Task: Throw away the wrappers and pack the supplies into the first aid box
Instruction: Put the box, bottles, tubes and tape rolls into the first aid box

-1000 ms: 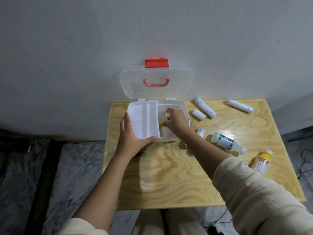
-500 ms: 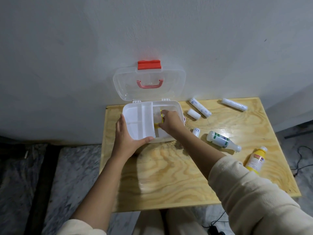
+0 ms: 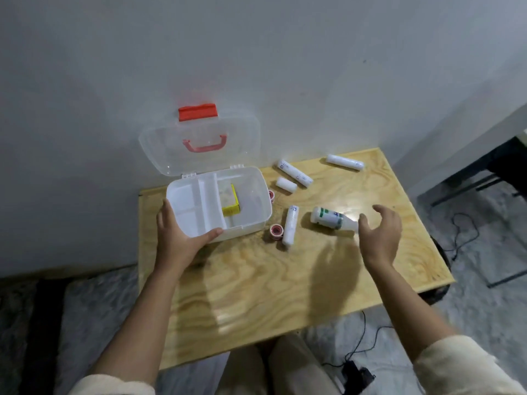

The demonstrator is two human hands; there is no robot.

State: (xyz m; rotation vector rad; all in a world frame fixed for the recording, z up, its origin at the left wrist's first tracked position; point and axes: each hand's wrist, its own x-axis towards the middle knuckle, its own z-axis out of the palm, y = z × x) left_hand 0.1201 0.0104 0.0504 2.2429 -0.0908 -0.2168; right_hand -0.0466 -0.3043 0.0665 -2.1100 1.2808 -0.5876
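The clear first aid box (image 3: 251,226) stands open on the wooden table (image 3: 271,275), its lid (image 3: 199,143) leaning on the wall. A yellow box (image 3: 231,202) lies inside, beside a white divider tray. My left hand (image 3: 176,238) grips the box's front left corner. My right hand (image 3: 380,235) hovers with fingers spread just right of a white bottle with a green label (image 3: 332,219), not touching it. Three white bandage rolls (image 3: 295,173) (image 3: 344,163) (image 3: 290,225), a short roll (image 3: 285,184) and two red tape rolls (image 3: 275,231) (image 3: 271,195) lie around the box.
A grey wall stands right behind the table. Black cables (image 3: 462,240) and a black plug (image 3: 356,376) lie on the mottled floor to the right and near my knees. A dark table frame (image 3: 484,178) stands at far right.
My right hand has left the box, with the yellow box now lying inside, and has swung right toward the green-labelled bottle. The view shifted; the yellow bottle is no longer visible.
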